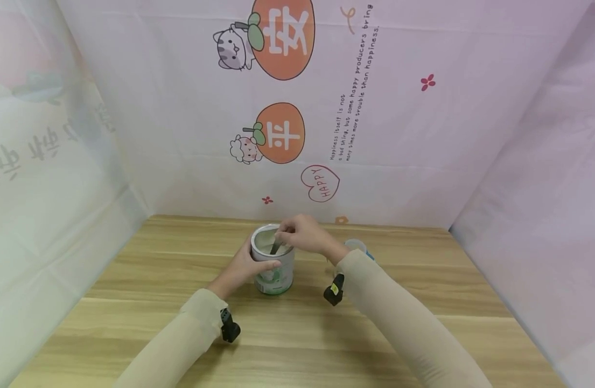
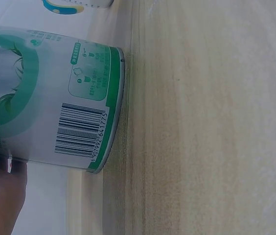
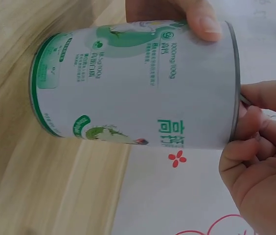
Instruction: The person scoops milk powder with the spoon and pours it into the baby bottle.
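A white and green milk powder can (image 1: 274, 275) stands uncovered on the wooden table. My left hand (image 1: 244, 265) grips its side near the top, with the thumb across the near face. A barcode shows low on the can (image 2: 55, 98) in the left wrist view. Over the rim, my right hand (image 1: 304, 233) pinches the handle of a grey metal spoon (image 1: 275, 246) that slants down into the opening; the spoon's lower end is hidden inside. The right wrist view shows curled fingers (image 3: 248, 147) of that hand right at the rim.
Behind my right forearm stands a clear cup (image 1: 356, 245) with a blue handle, partly covered by the sleeve. Printed cloth (image 1: 375, 108) walls off the table (image 1: 156, 280) at the back and both sides.
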A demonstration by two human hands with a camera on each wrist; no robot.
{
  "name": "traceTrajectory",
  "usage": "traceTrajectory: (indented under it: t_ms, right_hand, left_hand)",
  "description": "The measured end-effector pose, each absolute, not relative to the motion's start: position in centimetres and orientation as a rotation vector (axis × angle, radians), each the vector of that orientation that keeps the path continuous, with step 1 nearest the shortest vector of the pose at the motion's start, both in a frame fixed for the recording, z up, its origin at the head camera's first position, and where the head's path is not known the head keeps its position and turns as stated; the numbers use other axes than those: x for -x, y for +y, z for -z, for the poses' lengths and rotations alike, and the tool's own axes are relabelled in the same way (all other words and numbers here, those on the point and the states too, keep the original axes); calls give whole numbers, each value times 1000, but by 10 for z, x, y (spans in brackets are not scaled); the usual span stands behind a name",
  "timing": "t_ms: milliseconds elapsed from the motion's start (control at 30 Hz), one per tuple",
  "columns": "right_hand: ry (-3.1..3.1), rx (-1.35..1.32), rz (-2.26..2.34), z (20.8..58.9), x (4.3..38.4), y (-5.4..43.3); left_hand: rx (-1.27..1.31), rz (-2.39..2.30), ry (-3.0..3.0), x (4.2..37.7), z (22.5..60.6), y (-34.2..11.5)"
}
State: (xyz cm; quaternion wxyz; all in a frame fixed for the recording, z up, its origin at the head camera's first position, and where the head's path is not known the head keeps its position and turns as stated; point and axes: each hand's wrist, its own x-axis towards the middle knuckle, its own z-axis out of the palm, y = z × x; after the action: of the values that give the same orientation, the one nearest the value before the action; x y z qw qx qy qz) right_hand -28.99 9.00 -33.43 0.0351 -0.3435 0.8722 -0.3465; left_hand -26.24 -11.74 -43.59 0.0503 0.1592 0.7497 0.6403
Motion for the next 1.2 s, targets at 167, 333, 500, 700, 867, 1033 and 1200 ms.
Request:
traceTrajectory:
  t_ms: [167, 333, 500, 700, 867, 1033, 1200]
  right_hand:
    - [2666, 983, 1180, 338, 291, 94]
    - [2653, 887, 1291, 340, 289, 98]
    - [2633, 771, 1411, 343, 288, 101]
    - [2613, 660, 1514, 345, 287, 104]
    - [2598, 535, 1583, 346, 285, 106]
    - [2521, 425, 1668, 349, 284, 107]
    - [2410, 349, 1826, 353, 285, 109]
  left_hand:
    - [-491, -1948, 2297, 262, 434, -117]
    - [-484, -1944, 2305, 262, 433, -116]
    - [-461, -1939, 2319, 262, 433, -116]
    - [-441, -1934, 2333, 261, 433, -116]
    - [-429, -1930, 2345, 261, 433, -115]
    - [-433, -1941, 2332, 261, 433, -116]
    - [-434, -1948, 2334, 261, 433, -115]
